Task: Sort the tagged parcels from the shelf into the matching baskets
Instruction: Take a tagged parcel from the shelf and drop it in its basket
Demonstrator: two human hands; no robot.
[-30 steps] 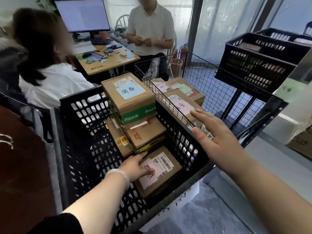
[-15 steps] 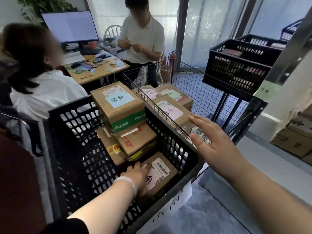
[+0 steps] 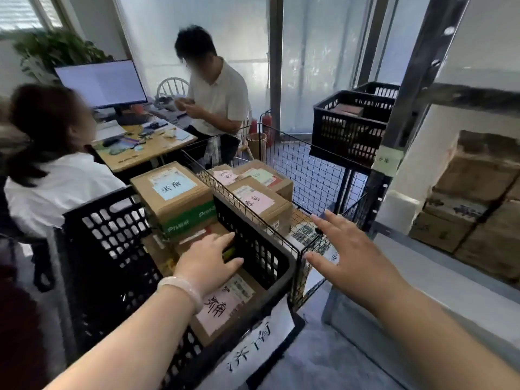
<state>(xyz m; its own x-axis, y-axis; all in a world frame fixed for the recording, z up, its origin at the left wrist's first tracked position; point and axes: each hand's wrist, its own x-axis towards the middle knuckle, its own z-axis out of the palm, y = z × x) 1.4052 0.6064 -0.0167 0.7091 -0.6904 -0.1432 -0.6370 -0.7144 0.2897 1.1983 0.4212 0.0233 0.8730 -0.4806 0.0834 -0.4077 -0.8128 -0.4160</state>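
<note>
head view: two hands [image 3: 208, 263] [image 3: 349, 260] over two baskets [image 3: 107, 220] [image 3: 318, 170].

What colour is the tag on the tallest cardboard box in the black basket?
Light blue tag, head view.

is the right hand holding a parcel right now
No, the right hand is open with fingers spread near the wire basket, holding nothing.

Cannot read the blurred markings on the shelf boxes [image 3: 475, 198] or the small green tag [image 3: 387, 161]. Partly covered by the left hand [image 3: 207, 262]: the pink-tagged parcel [image 3: 222, 308]. Cut off below: both forearms.
</note>
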